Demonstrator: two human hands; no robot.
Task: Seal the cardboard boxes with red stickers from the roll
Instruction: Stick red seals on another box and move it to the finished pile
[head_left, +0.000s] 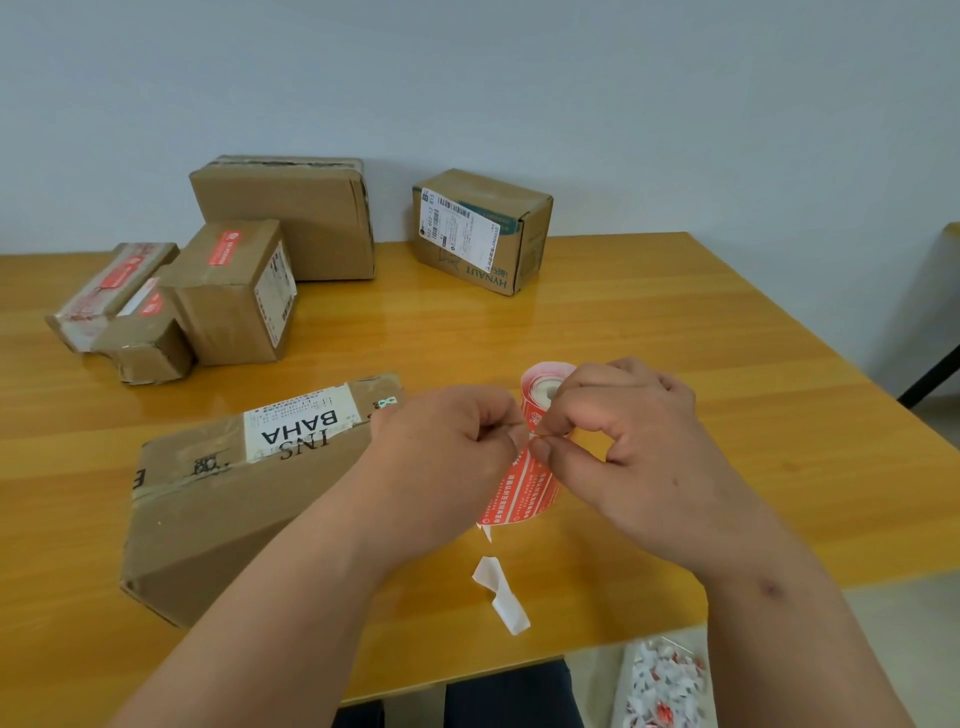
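The roll of red stickers (543, 387) is held up over the table, with a strip of red stickers (522, 493) hanging down from it. My right hand (634, 441) pinches the strip just below the roll. My left hand (447, 457) pinches the same spot from the left, fingertips touching those of the right. A flat cardboard box (228, 499) with a white label lies just left of my hands. A white backing strip (501, 592) dangles below the stickers.
At the back left stand several boxes, three with red stickers: (236, 291), (111, 291), (148, 343). A larger plain box (296, 213) and a labelled box (483, 231) stand at the back. Torn backing scraps (665, 680) lie on the floor at the right.
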